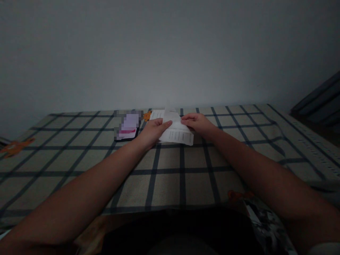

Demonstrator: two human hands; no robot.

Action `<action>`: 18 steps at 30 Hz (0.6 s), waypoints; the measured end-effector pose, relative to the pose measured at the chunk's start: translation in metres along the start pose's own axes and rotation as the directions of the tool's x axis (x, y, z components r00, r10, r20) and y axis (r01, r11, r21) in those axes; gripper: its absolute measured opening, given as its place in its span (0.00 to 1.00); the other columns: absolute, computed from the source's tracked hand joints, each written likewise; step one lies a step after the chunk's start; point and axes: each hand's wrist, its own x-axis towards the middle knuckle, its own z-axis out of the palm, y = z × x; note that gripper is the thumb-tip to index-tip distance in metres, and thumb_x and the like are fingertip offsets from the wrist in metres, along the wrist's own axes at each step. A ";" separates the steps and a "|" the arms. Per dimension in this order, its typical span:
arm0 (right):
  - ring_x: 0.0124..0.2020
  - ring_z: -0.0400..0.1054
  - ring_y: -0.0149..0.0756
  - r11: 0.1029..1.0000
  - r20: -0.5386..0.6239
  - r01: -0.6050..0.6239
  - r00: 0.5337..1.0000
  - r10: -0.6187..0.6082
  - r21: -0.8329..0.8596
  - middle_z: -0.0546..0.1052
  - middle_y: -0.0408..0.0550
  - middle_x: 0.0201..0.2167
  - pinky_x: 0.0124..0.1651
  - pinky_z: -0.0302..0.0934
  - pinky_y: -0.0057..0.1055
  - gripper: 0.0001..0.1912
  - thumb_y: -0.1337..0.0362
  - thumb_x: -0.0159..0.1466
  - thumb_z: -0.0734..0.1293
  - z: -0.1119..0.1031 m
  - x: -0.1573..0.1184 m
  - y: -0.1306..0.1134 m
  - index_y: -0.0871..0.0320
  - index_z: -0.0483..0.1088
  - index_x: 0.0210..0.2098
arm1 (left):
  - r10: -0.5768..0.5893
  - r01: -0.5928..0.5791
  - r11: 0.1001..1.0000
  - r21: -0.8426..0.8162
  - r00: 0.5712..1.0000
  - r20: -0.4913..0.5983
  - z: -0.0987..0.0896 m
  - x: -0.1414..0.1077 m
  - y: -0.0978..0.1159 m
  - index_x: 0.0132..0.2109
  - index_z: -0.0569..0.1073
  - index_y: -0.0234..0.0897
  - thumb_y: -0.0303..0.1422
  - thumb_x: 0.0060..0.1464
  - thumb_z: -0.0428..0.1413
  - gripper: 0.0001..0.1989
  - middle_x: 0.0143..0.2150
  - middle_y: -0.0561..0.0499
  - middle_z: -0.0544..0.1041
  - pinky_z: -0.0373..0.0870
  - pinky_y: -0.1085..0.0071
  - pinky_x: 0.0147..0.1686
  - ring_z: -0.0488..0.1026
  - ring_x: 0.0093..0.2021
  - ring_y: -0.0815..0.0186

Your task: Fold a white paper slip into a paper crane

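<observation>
Presumably for steadiness, the left hand (152,131) and right hand (199,124) pinch opposite sides of the printed paper (176,134), though dimness obscures the right fingers' exact contact.

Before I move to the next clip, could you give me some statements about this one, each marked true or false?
1. The left hand holds the paper. True.
2. The phone lies to the right of the paper. False: the phone lies to its left.
3. The cloth has dark crossing lines. True.
4. The right hand rests flat, away from the paper. False: the right hand has its fingertips at the paper.
5. The paper carries print. True.
</observation>
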 end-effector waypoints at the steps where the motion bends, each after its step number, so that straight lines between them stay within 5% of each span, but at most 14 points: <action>1: 0.25 0.65 0.28 1.000 0.000 0.016 1.000 -0.016 -0.011 0.76 0.42 0.26 0.28 0.58 0.25 0.06 0.67 0.61 0.73 0.000 0.000 0.000 0.60 0.79 0.38 | -0.001 0.001 1.000 0.002 1.000 0.002 0.000 0.000 0.000 0.36 0.79 0.30 0.43 0.46 0.70 0.19 0.29 0.48 0.81 0.65 0.72 0.26 0.73 0.25 0.68; 18: 0.27 0.68 0.28 0.996 0.005 0.020 1.000 -0.021 0.088 0.79 0.43 0.29 0.31 0.61 0.26 0.08 0.67 0.59 0.74 -0.001 0.001 -0.001 0.61 0.79 0.39 | 0.111 -0.113 0.993 -0.036 0.993 -0.047 0.003 0.000 -0.001 0.40 0.80 0.32 0.45 0.47 0.70 0.21 0.32 0.49 0.82 0.69 0.71 0.28 0.75 0.27 0.67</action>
